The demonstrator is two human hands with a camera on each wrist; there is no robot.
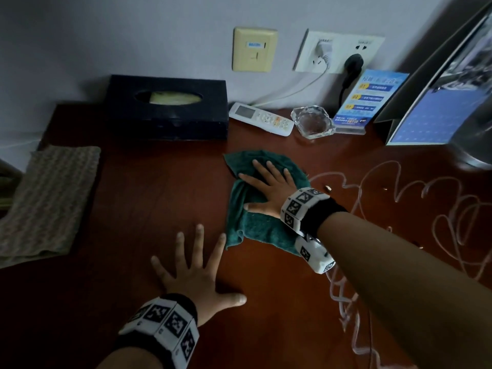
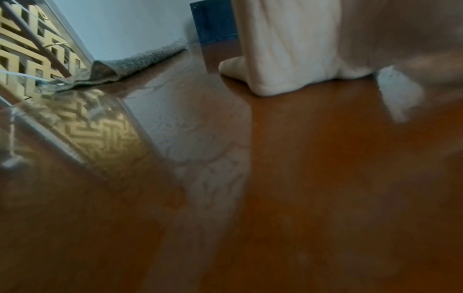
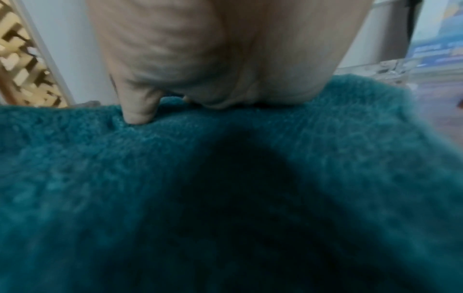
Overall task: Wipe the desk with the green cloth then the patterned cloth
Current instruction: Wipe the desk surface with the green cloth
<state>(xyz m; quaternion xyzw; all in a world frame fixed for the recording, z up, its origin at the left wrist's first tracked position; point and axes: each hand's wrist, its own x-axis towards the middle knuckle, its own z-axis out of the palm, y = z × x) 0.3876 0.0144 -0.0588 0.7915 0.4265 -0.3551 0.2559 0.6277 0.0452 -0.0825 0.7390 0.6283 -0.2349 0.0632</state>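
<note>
From the head view, the right hand (image 1: 269,187) presses spread, flat fingers on the rumpled green terry cloth (image 1: 255,227) mid-desk; the left hand (image 1: 197,272) lies splayed on the reddish-brown wooden desk (image 1: 149,198). The left wrist view alone shows the folded beige patterned cloth (image 2: 140,59) at the desk's edge. The right wrist view shows soft, light pile that likely bunches, best driven under a flat palm.

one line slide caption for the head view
Right hand presses dark green terry cloth on the reddish wooden desk.

sign card (image 1: 367,98): numbers 01, 02, 03 on yellow tags, other print too small to read | wall plate (image 1: 254,49): blue label, illegible | wristbands: coded square markers, no words
</note>
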